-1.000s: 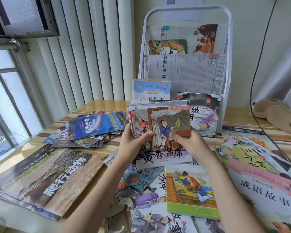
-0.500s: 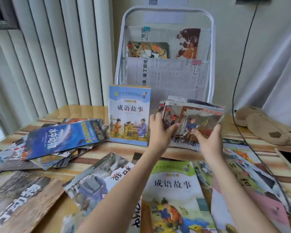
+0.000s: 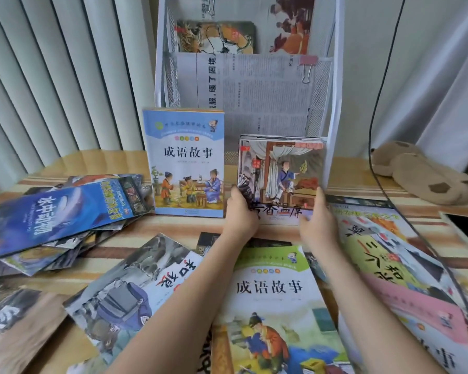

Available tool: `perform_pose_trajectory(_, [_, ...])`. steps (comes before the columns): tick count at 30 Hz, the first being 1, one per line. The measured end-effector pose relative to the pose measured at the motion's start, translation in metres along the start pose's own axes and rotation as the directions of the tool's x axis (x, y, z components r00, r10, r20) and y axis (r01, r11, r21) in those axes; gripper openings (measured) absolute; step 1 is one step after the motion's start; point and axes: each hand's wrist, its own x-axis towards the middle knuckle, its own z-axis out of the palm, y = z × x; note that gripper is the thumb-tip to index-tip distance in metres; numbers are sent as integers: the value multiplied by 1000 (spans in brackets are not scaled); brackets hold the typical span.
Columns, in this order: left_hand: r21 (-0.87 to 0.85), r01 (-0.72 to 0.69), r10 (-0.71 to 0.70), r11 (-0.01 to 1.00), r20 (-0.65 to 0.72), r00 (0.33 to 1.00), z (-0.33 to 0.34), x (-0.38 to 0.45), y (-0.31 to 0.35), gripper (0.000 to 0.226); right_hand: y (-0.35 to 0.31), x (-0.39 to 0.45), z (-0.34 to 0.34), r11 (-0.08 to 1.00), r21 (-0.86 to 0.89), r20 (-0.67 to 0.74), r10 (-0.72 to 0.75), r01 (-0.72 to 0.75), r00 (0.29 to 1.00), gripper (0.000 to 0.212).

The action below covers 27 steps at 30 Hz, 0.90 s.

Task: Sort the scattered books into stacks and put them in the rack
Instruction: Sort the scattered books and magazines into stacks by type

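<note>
Seen from head height over a striped table (image 3: 173, 233) strewn with thin picture books. At centre, a small stack of square picture books (image 3: 281, 171) standing upright on its lower edge, leaning back against the front of a white wire rack (image 3: 333, 103) at the far side. Left hand (image 3: 239, 211) clasping the stack's lower left corner, thumb across the front cover; right hand (image 3: 318, 220) clasping the lower right corner. Just left of the stack, a blue-covered book (image 3: 184, 163) also upright against the rack. Loose books lying flat nearer: a green-topped book (image 3: 276, 306) between the forearms, a dark blue one (image 3: 65, 209) on a heap far left, more at right.

Judged by look: thin, glossy softcovers, light singly, floppy and apt to slide and fan apart within a stack. Best gripped at both lower corners or both side edges, squeezed together, bottom edge supported, since upper sheets could slip forward on release.
</note>
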Motion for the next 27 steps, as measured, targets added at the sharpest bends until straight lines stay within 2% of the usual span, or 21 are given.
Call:
perform_pose_trajectory(3, [17,-72,73,997,-90,993,1,1,-1,50,1,-1,-1,1000,-2,8,-5,6,1000,71])
perform_pose_trajectory(6, [7,-145,144,989,-164,976,0,1,-3,51,4,1,6,999,-40,-27,-26,25,999,71])
perform_pose_trajectory(10, [15,-156,155,988,-203,967,-1,2,-2,39,6,2,8,997,-69,-35,-19,16,999,76])
perform_pose_trajectory(13, [46,-169,175,985,-210,962,-1,1,-2,39,6,1,10,997,-75,-89,-42,36,995,77])
perform_pose_trajectory(15, [58,-185,193,981,-190,963,-2,1,-3,42,4,1,9,989,-135,-140,-73,54,987,66])
perform_pose_trajectory(17, [75,-196,205,978,-145,968,-3,2,-5,51,2,2,5,979,-204,-135,-44,16,990,54])
perform_pose_trajectory(20, [88,-189,197,978,-83,977,-4,2,-5,62,1,6,5,964,-264,-118,2,-34,993,52])
perform_pose_trajectory(22, [105,-195,200,975,-39,979,-4,0,-5,67,2,7,8,946,-323,-102,-23,-12,994,40])
perform_pose_trajectory(25, [93,-180,177,979,44,983,-4,-3,-6,89,4,9,10,929,-370,-87,-45,9,995,23])
perform_pose_trajectory(27, [79,-178,175,981,45,983,-4,-3,-6,90,6,10,10,930,-368,-88,-50,14,995,18])
